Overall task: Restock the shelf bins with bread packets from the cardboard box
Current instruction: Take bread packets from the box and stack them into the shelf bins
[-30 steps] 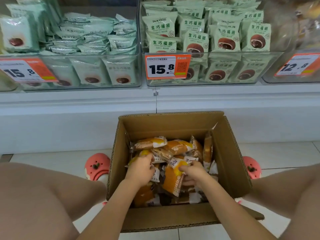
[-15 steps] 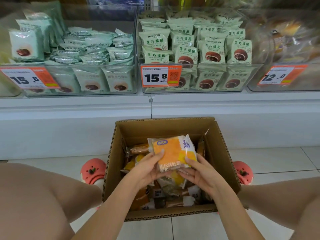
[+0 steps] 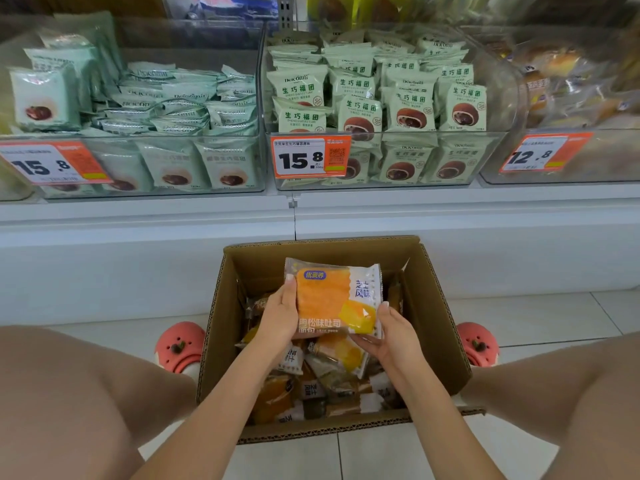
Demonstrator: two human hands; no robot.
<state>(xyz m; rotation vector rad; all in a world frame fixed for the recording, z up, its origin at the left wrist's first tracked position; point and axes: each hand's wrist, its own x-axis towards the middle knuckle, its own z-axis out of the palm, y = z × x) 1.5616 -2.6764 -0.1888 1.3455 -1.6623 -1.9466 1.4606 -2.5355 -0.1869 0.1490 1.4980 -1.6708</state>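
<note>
An open cardboard box (image 3: 440, 327) stands on the floor between my knees, with several orange bread packets (image 3: 332, 382) loose inside. Above the box I hold one orange-and-white bread packet (image 3: 332, 299) face up. My left hand (image 3: 280, 317) grips its left edge, thumb on top. My right hand (image 3: 391, 334) holds its lower right corner from below and the side. Clear shelf bins sit above: a left bin (image 3: 138, 168) and a middle bin (image 3: 381, 157), both filled with pale green bun packets.
A right bin (image 3: 571, 157) with a 12.8 price tag holds blurred golden bread packets. Orange price tags (image 3: 308, 155) hang on the bin fronts. A white shelf base (image 3: 138, 254) runs behind the box. Pink shoes (image 3: 180, 344) flank the box on the tiled floor.
Both hands came up out of the box with one orange packet and turned it face up. The view has tilted up a little toward the shelf.
</note>
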